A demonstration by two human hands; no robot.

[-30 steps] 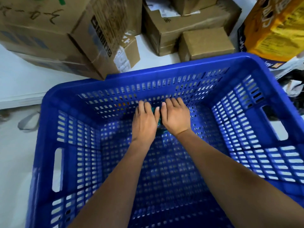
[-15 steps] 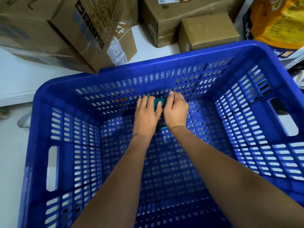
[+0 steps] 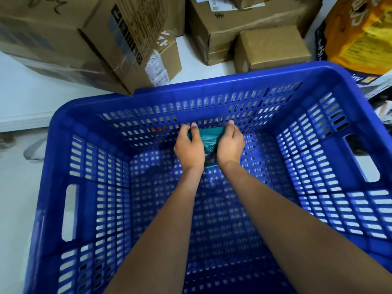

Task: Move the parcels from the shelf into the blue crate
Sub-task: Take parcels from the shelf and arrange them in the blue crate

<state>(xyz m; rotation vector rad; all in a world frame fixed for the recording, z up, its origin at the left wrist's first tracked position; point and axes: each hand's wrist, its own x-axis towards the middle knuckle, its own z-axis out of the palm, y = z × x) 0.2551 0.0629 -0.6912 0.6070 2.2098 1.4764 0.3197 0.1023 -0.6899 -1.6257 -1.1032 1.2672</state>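
A large blue slotted crate (image 3: pixel 89 158) fills most of the view. Deep inside it, near the far wall, lies a small teal plastic parcel (image 3: pixel 210 141). My left hand (image 3: pixel 189 148) grips the parcel's left end with curled fingers. At the parcel's right end my right hand (image 3: pixel 230 144) holds it, fingers curled round the edge. Both hands cover most of the parcel; only its middle strip and near end show. The crate floor around it is bare.
Beyond the crate, cardboard boxes sit on a white surface: a big tilted box (image 3: pixel 84 39) at the left, a stack (image 3: pixel 244 24) in the middle, a small box (image 3: pixel 273 49) close to the rim. An orange-yellow bag (image 3: pixel 360 32) stands at the right.
My hands lay flat and close together over the parcel; now they have spread apart and curled round its two ends, exposing the teal middle. The view has shifted slightly.
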